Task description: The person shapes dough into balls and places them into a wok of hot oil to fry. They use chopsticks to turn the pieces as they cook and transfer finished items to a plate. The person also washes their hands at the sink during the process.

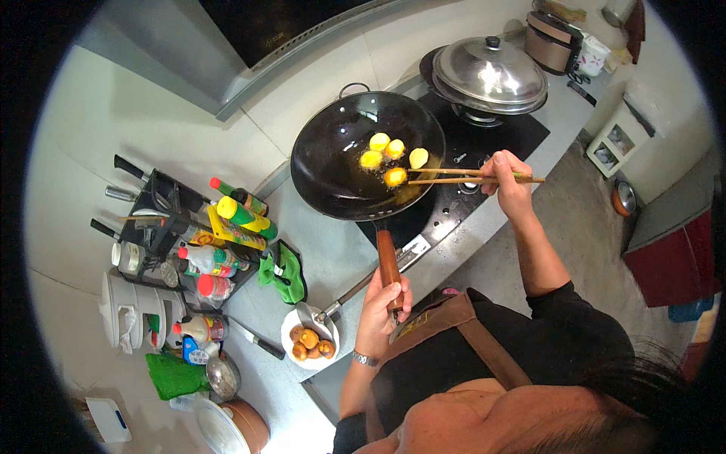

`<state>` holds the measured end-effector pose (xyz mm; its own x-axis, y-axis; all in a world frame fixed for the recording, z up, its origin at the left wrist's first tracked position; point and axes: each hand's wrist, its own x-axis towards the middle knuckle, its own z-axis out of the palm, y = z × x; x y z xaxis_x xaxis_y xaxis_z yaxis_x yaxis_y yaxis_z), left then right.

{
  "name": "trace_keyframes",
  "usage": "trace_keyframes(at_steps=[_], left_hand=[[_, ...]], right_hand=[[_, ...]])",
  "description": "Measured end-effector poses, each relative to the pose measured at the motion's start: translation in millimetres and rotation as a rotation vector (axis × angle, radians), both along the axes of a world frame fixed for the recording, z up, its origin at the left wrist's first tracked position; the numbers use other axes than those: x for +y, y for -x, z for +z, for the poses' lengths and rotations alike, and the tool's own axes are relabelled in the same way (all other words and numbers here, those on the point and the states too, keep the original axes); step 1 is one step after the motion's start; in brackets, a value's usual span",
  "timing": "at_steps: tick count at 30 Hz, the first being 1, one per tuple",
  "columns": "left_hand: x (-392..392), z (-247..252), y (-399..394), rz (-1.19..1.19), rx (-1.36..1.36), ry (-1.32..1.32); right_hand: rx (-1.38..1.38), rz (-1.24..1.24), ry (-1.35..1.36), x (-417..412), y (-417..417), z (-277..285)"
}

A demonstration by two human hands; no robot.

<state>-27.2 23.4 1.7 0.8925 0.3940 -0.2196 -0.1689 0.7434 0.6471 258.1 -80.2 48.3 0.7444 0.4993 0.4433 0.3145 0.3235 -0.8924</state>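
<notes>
A black wok (340, 181) sits on the gas hob, its wooden handle (388, 255) pointing towards me. My left hand (385, 301) is wrapped around that handle. Several yellow round pieces of food (379, 141) lie in oil in the wok. My right hand (506, 179) holds a pair of wooden chopsticks (454, 171), their tips spread beside the lowest piece (395, 176); whether they touch it I cannot tell. A white plate (286, 346) left of my left hand bears browned round pieces (309, 339) and the head of a metal spatula (313, 315).
A second wok with a domed steel lid (490, 74) stands on the far burner. A kitchen knife (258, 339) and a green cloth item (286, 272) lie on the counter left. Beyond them are bottles (244, 215) and a knife rack (161, 198). A range hood (227, 74) hangs above.
</notes>
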Motion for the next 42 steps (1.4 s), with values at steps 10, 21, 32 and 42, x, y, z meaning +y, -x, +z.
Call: trace_keyframes(at_steps=[10, 21, 32, 42], left_hand=[[36.1, -11.3, 22.9, -0.07, -0.046, 0.007], [3.9, -1.8, 60.9, 0.421, 0.439, -0.71], [-29.5, 43.4, 134.6, 0.625, -0.045, -0.273], [15.8, 5.1, 249.1, 0.95, 0.049, -0.311]], right_hand=[[-0.402, -0.042, 0.261, 21.0, -27.1, 31.9], [-0.501, 0.358, -0.36, 24.7, 122.3, 6.3], [-0.823, 1.256, -0.252, 77.1, 267.7, -0.3], [-1.091, 0.459, 0.479, 45.5, 245.0, -145.7]])
